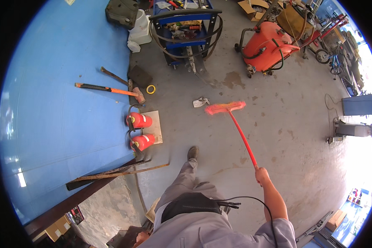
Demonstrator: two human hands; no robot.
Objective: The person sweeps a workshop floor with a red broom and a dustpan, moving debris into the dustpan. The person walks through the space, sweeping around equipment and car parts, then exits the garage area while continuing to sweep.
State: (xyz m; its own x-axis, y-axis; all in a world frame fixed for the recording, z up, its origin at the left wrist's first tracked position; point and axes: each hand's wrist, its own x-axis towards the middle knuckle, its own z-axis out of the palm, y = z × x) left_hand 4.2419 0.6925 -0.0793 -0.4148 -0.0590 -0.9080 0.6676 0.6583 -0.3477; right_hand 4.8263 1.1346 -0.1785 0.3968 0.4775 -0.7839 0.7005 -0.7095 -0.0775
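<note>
My right hand (261, 175) is closed around the upper end of the red handle of a push broom (244, 138). The broom's wide head, with pinkish-red and yellowish bristles, is out ahead over the grey floor. Just left of the bristles lies a crumpled whitish scrap (201, 102). Only a small part of my left hand (141, 238) shows at the lower edge, beside my grey shirt. Its fingers are hidden, and a dark brown object (126, 238) is close to it; I cannot tell whether the hand holds that.
Two red fire extinguishers (141, 120) stand by the blue wall on the left, near a sledgehammer (111, 89) and a yellow tape roll (151, 89). Ahead is a blue tool cart (186, 18) with looped hoses. A red wheeled tank (268, 46) stands farther right. Long bars (120, 170) lean at left.
</note>
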